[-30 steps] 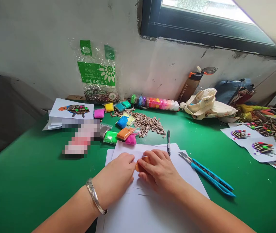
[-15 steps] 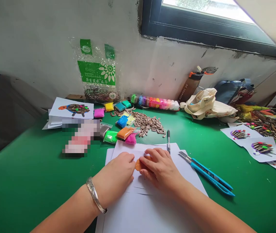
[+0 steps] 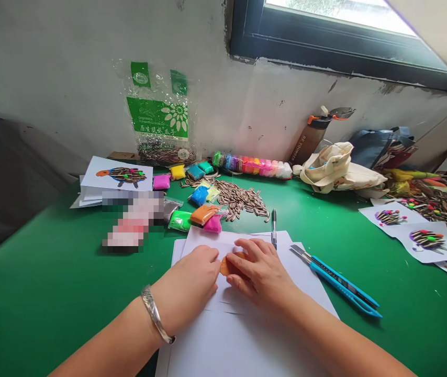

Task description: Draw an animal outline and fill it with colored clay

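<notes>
Orange piece (image 3: pixel 225 267), modelling clay by its look: on the paper stack (image 3: pixel 208 348), toward its far edge. My right hand (image 3: pixel 263 272) lies over it, fingers loosely bent and spread, thumb apart, covering the piece rather than closed round it. My left hand (image 3: pixel 192 277) is curled in at the piece's left side on the stack; whether it has hold of anything, I can't tell.

Change: slight. A little more orange shows beside my right fingers than a second ago; both hands are otherwise about where they were. I take it the work remains on this one spot.

Just off the stack's far edge: orange packet (image 3: pixel 204 213); seeds (image 3: pixel 243 199) farther back. Pen (image 3: pixel 274 230) across its far right corner, cutter (image 3: pixel 343 285) along its right side.

Hard to make out: the piece's outline, mostly under my fingers; my left fingertips, hidden; thin dark lines on the stack, cuts or shadows; a pixelated patch (image 3: pixel 131 222) beyond the stack's left corner, unreadable.
</notes>
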`<state>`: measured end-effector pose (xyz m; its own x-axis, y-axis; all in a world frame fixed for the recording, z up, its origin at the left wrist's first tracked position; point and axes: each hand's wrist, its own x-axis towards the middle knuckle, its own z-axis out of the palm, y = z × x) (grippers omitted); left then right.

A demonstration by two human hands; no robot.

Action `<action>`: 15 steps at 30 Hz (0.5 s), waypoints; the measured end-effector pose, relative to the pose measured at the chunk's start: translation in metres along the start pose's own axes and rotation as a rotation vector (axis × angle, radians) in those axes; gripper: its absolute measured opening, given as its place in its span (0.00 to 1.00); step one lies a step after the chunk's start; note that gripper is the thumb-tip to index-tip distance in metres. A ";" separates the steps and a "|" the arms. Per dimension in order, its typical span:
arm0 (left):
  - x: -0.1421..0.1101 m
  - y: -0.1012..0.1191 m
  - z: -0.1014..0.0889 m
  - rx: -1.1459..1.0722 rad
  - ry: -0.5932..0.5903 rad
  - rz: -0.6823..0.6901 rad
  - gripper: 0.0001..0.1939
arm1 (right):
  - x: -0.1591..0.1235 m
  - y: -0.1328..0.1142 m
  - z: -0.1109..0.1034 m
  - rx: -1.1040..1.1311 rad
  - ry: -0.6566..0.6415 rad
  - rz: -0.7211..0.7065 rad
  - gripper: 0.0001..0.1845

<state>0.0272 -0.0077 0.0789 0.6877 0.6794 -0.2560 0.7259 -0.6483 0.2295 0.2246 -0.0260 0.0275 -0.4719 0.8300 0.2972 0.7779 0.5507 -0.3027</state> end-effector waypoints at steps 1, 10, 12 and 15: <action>0.000 0.000 -0.001 -0.004 -0.002 -0.006 0.08 | 0.000 0.001 -0.001 0.001 0.021 0.006 0.13; 0.001 0.002 -0.002 -0.021 -0.033 -0.030 0.09 | -0.002 0.003 0.001 0.013 0.021 0.012 0.14; 0.001 0.002 -0.003 -0.022 -0.034 -0.031 0.09 | -0.002 0.003 0.001 0.017 0.027 0.016 0.14; 0.001 0.002 -0.003 -0.019 -0.035 -0.026 0.09 | -0.001 0.003 0.001 0.017 0.016 0.021 0.13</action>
<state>0.0294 -0.0074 0.0824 0.6680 0.6835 -0.2944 0.7439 -0.6237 0.2398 0.2269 -0.0255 0.0258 -0.4491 0.8398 0.3049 0.7800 0.5350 -0.3246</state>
